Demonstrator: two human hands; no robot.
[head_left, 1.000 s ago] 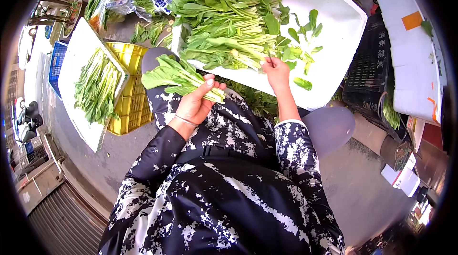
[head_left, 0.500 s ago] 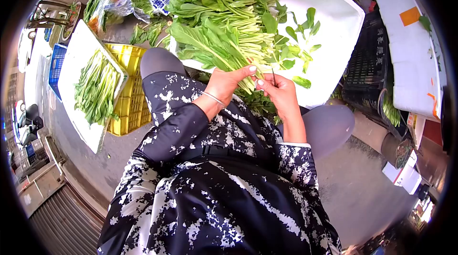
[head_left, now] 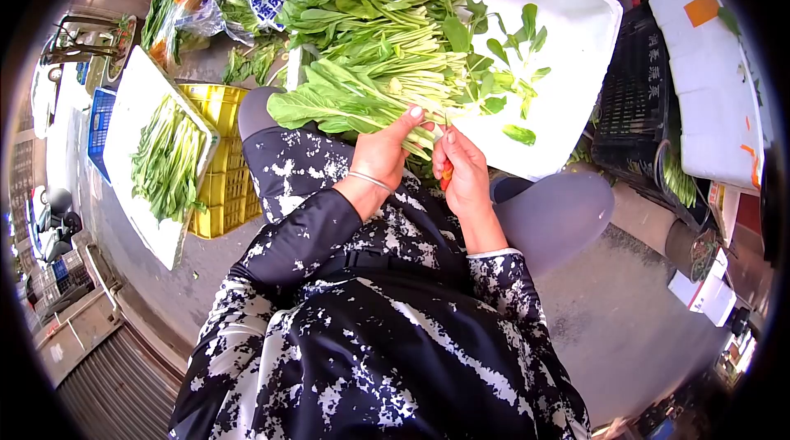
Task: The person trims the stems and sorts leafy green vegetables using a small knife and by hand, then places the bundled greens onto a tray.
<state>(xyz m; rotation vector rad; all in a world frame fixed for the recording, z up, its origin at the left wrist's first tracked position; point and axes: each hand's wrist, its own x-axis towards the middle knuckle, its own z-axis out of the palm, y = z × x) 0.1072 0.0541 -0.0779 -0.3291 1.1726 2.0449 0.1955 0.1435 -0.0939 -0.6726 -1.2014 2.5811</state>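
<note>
Head camera: a bunch of leafy greens is resting in the left hand, which is gripping the stems by the white box's near edge; the right hand is clasping an orange tool. Steadying the stems should be helping; the grip is hiding the tool's working end.

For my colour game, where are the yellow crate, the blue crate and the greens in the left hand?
Yellow crate (head_left: 230, 193), head view: its side wall.
Blue crate (head_left: 99, 129), head view: its side.
Greens (head_left: 346, 104) in the left hand (head_left: 382, 154), head view: their leaves.
</note>
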